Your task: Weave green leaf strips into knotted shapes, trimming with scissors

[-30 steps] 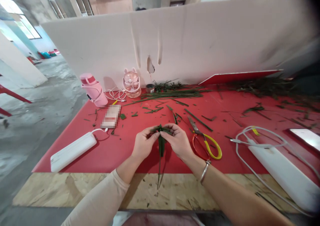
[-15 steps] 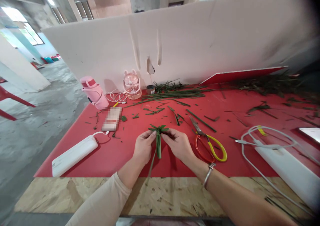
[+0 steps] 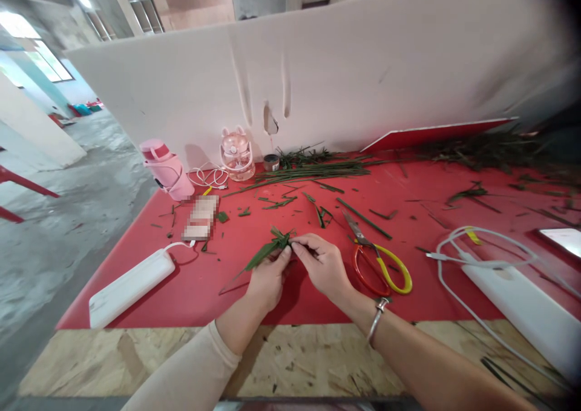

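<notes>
A small bundle of folded green leaf strips (image 3: 265, 252) is held over the red table cover (image 3: 200, 296). My left hand (image 3: 269, 278) pinches it from below, thumb on top. A long leaf end sticks out toward the lower left, past my left hand. My right hand (image 3: 321, 263) is closed at the bundle's right side, thumb and forefinger pressed together there; the exact bit between these fingertips is too small to make out. Just right of my right hand lie scissors (image 3: 374, 250) with one red and one yellow handle, blades pointing away.
Long green stems (image 3: 313, 174) and cut scraps lie toward the back. A pink bottle (image 3: 169, 172), a clear pink jug (image 3: 238, 157) and a tape roll (image 3: 271, 162) stand by the white partition (image 3: 340, 78). White power banks (image 3: 131, 287) with cables lie at both sides.
The leaf bundle has turned: its long end hung down toward me before and points lower left now. My left hand has shifted its grip beneath it; my right hand stays at its right side.
</notes>
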Motion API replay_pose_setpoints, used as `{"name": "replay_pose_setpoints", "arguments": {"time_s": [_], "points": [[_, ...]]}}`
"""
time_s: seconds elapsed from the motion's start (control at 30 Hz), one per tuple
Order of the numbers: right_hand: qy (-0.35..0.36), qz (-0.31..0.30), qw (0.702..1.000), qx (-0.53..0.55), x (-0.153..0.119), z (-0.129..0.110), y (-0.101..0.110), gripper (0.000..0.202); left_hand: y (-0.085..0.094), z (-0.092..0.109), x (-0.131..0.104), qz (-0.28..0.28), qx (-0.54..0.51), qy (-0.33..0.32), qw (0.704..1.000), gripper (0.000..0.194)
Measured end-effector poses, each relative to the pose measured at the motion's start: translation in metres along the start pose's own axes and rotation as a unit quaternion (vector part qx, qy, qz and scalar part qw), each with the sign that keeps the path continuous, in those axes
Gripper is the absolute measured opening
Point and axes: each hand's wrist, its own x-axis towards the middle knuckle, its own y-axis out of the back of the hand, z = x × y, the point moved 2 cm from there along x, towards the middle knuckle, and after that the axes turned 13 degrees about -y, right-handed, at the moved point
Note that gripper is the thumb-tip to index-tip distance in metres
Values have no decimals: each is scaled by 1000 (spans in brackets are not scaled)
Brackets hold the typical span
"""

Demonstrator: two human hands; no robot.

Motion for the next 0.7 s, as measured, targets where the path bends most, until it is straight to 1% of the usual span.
{"name": "replay_pose_setpoints", "arguments": {"time_s": [0.07, 0.1, 0.2, 0.27, 0.33, 0.4, 0.47, 0.5, 0.53, 0.6, 0.7], "points": [[6, -10, 1000, 5, 0, 1, -1, 14, 1, 0, 1, 8, -4, 3, 1000, 22], [-2, -12, 1000, 14, 0, 2, -2, 13, 2, 1, 1, 15, -3, 5, 1000, 23], [-54, -15, 997, 44, 0, 9, -4, 7, 2, 4, 0, 42, -21, 19, 999, 21], [-81, -29, 995, 41, 0, 12, -5, 11, 0, 5, -1, 55, -43, 36, 997, 21], [-82, -45, 996, 14, 0, 11, -5, 16, 0, 4, -1, 55, -53, 47, 996, 21], [-67, -36, 997, -5, 0, 7, -2, 21, 1, 2, 1, 45, -41, 37, 997, 21], [-54, -17, 998, 7, 1, 4, 1, 27, 5, 1, 2, 22, 4, 11, 1000, 20], [-52, -17, 998, 22, 2, 4, 3, 28, 7, 1, 3, 9, 38, -5, 999, 20], [-51, -29, 998, 36, 3, 4, 4, 29, 8, 2, 3, -4, 78, -18, 997, 22], [-52, -72, 995, 54, 6, 6, 3, 27, 9, 5, 2, -28, 158, -37, 986, 26], [-59, -110, 990, 69, 11, 13, 3, 20, 7, 12, 0, -58, 235, -55, 969, 27]]}}
